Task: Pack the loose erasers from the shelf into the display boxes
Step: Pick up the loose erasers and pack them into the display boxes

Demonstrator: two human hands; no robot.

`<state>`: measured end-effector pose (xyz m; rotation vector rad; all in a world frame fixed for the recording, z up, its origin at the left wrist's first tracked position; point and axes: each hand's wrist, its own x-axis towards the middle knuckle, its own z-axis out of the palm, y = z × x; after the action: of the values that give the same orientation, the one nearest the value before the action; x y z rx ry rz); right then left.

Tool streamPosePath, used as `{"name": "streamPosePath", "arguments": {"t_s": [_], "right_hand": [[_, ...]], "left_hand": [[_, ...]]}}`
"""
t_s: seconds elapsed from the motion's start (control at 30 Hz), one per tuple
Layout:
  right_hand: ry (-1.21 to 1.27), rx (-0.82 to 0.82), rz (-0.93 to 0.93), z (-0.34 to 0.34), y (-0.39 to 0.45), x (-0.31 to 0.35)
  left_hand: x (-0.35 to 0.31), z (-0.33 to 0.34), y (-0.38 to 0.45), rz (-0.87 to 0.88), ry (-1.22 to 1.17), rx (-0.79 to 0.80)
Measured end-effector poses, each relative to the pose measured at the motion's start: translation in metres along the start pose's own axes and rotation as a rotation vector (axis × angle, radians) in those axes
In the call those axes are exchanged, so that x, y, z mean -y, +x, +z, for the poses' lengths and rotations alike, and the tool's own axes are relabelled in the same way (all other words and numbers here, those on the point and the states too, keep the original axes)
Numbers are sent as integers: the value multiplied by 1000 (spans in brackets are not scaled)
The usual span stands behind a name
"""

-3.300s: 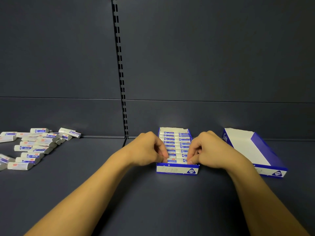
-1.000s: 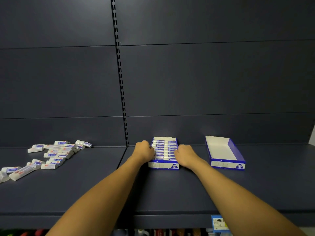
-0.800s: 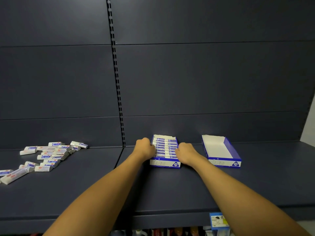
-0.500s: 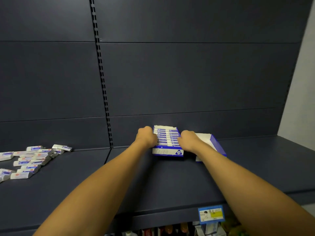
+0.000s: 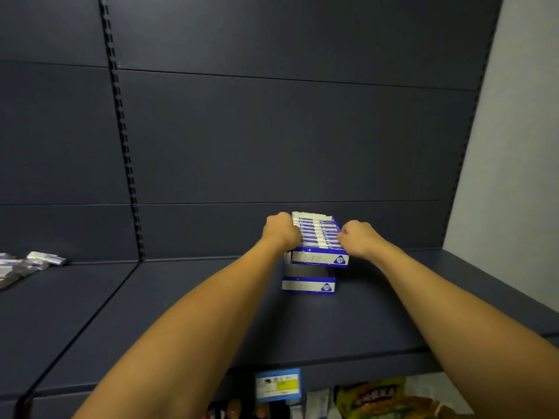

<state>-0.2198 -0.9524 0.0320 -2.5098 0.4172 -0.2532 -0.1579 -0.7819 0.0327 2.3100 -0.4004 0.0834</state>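
A blue and white display box full of erasers [image 5: 317,237] is held up in the air above the shelf. My left hand [image 5: 279,231] grips its left side and my right hand [image 5: 357,238] grips its right side. Directly beneath it, the second display box [image 5: 308,285] sits on the dark shelf [image 5: 181,297]; only its front panel and a bit of its white inside show. Loose erasers [image 5: 27,263] lie in a heap at the far left edge of the view.
The shelf's back panel [image 5: 272,146] rises right behind the boxes, and a slotted upright [image 5: 124,146] runs down it at left. A pale wall [image 5: 520,146] closes the right side. Below the shelf edge hang a price tag [image 5: 278,384] and packaged goods [image 5: 378,397].
Both hands lifted the full box off the shelf and carried it right, over the other box. The view swung right, so the loose erasers slid to the left edge.
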Motion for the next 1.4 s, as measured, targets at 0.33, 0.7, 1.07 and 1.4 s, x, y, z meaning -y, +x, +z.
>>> {"name": "streamPosePath", "arguments": {"t_s": [0.33,0.7,1.07,1.4], "right_hand": [[-45,43,56,-47,7,-89],[-74,72,80,-34,15,-120],[36,116,-41,24,19,-52],[17,145,-100,84,19,19]], "left_hand": [[-60,83,3,-15,91,112],[-62,119,5,-25,258,148],[0,59,8,-114,345,38],[63,-4,4,-192,399,4]]}}
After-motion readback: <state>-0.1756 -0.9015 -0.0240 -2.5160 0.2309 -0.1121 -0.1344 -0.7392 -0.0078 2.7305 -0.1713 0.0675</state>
